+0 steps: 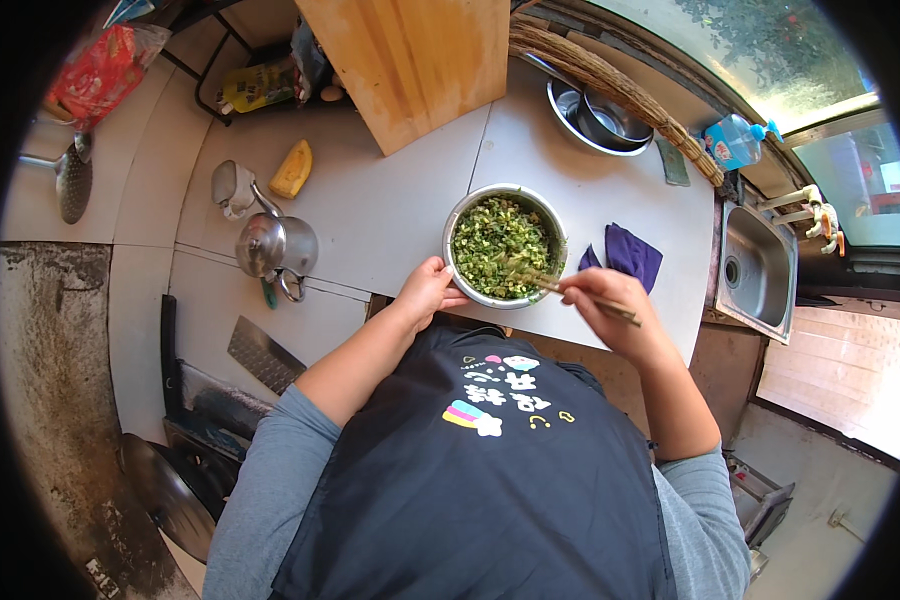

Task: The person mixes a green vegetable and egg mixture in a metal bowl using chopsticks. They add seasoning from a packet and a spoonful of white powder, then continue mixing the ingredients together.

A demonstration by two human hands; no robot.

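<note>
A round stainless steel bowl (451, 274) stands at the counter's front edge, holding a chopped green vegetable mixture (499, 240). My left hand (429, 289) grips the bowl's rim at its near left side, thumb on the rim and fingers against the outer wall. In my right hand (611, 300) is a pair of chopsticks (600, 301), slanting over the bowl's right rim. Their tips are sunk in the mixture and slightly blurred. A folded purple cloth (633, 253) lies just beyond my right hand, partly covered by it.
Left of the bowl sit a metal kettle (289, 244), a cut piece of pumpkin (292, 169) and a cleaver (265, 354). A wooden board (427, 60) leans at the back. Nested metal basins (615, 120) stand back right, near a bundled straw broom (615, 86). Far right is a sink (761, 270).
</note>
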